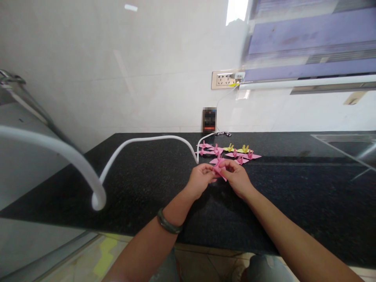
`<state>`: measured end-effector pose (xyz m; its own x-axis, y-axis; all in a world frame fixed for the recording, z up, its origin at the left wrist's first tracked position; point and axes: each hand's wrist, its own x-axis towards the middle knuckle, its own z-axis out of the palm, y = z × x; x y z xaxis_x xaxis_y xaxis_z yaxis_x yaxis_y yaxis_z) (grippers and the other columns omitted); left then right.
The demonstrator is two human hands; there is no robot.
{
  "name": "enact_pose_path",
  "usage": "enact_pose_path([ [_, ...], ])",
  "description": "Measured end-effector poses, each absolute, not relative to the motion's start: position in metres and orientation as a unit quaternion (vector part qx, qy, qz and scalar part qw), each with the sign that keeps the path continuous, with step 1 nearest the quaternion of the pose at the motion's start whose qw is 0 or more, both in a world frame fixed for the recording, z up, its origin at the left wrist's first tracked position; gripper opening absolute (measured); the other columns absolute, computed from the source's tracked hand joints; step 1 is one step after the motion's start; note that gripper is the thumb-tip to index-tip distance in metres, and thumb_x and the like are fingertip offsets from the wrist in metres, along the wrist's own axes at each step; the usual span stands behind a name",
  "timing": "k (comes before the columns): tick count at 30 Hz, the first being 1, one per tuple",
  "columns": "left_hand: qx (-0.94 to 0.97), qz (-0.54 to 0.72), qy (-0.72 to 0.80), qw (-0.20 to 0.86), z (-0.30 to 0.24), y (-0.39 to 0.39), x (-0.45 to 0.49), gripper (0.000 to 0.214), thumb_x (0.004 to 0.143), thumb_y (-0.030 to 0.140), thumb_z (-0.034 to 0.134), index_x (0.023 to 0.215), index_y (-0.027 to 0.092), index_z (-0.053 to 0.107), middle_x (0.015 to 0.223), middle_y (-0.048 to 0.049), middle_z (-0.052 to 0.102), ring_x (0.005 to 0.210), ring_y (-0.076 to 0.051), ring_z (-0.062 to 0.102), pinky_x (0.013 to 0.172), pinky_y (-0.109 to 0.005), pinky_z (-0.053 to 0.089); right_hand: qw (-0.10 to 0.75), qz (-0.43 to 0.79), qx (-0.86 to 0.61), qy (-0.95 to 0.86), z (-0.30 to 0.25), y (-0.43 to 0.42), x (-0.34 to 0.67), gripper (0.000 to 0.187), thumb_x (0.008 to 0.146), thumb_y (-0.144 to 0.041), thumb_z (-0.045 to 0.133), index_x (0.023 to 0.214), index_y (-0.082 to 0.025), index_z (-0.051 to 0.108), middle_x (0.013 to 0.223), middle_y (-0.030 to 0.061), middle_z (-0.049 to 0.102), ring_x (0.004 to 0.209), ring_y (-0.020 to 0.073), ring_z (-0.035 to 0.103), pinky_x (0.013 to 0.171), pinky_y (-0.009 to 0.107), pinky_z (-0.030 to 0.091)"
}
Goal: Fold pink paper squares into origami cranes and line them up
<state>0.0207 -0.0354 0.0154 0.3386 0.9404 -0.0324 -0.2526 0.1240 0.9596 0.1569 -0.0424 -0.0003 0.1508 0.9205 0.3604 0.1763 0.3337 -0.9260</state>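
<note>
Between my two hands, just above the black countertop [141,184], is a small piece of folded pink paper [219,169]. My left hand [202,178] pinches its left side with thumb and fingers. On the right side, my right hand [236,176] grips it the same way, its thumb lying across the paper. The fingers cover part of the folds, so its exact shape cannot be made out. Right behind my hands stand several pink origami cranes [250,155] in loose rows. Yellow origami cranes [245,149] sit at the back of the group.
A white cable [152,138] arches over the counter on the left, close to the cranes. Against the tiled wall leans a dark phone-like device [209,119], its screen blurred. A wall socket [225,80] holds a plug. At right lies a sink edge [337,150].
</note>
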Motion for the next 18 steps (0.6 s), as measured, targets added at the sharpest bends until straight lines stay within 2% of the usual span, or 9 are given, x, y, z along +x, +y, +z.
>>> enact_pose_path([
  [3, 0.447, 0.432, 0.327, 0.711, 0.016, -0.036, 0.020, 0.017, 0.067, 0.026, 0.058, 0.076, 0.012, 0.054, 0.074, -0.0061, 0.062, 0.067, -0.014, 0.061, 0.057, -0.022, 0.046, 0.586, 0.330, -0.475, -0.568, 0.000, -0.042, 0.156, 0.021, 0.065, -0.033, 0.059, 0.078, -0.017, 0.058, 0.083, 0.0042, 0.059, 0.074, 0.0156, 0.053, 0.068, 0.031, 0.042],
  [7, 0.412, 0.433, 0.305, 0.741, 0.014, -0.035, 0.018, 0.019, 0.067, 0.029, 0.059, 0.074, 0.012, 0.053, 0.072, -0.0042, 0.061, 0.064, -0.011, 0.060, 0.060, -0.022, 0.046, 0.571, 0.323, -0.467, -0.593, 0.003, -0.043, 0.157, 0.017, 0.067, -0.030, 0.057, 0.079, -0.018, 0.057, 0.082, 0.0029, 0.059, 0.073, 0.0147, 0.054, 0.068, 0.030, 0.042],
  [14, 0.431, 0.427, 0.295, 0.738, 0.010, -0.034, 0.017, 0.023, 0.064, 0.028, 0.062, 0.080, 0.011, 0.057, 0.081, -0.0063, 0.061, 0.071, -0.011, 0.058, 0.071, -0.027, 0.045, 0.540, 0.252, -0.462, -0.657, 0.013, -0.050, 0.158, 0.018, 0.067, -0.017, 0.052, 0.085, -0.019, 0.056, 0.089, 0.0028, 0.056, 0.082, 0.0150, 0.052, 0.071, 0.028, 0.041],
  [18, 0.468, 0.416, 0.306, 0.717, 0.013, -0.035, 0.017, 0.029, 0.063, 0.028, 0.063, 0.086, 0.010, 0.059, 0.084, -0.0079, 0.061, 0.072, -0.012, 0.057, 0.071, -0.028, 0.045, 0.543, 0.239, -0.468, -0.656, 0.013, -0.051, 0.156, 0.019, 0.066, -0.015, 0.050, 0.085, -0.019, 0.054, 0.091, 0.0029, 0.054, 0.082, 0.0151, 0.052, 0.067, 0.026, 0.043],
])
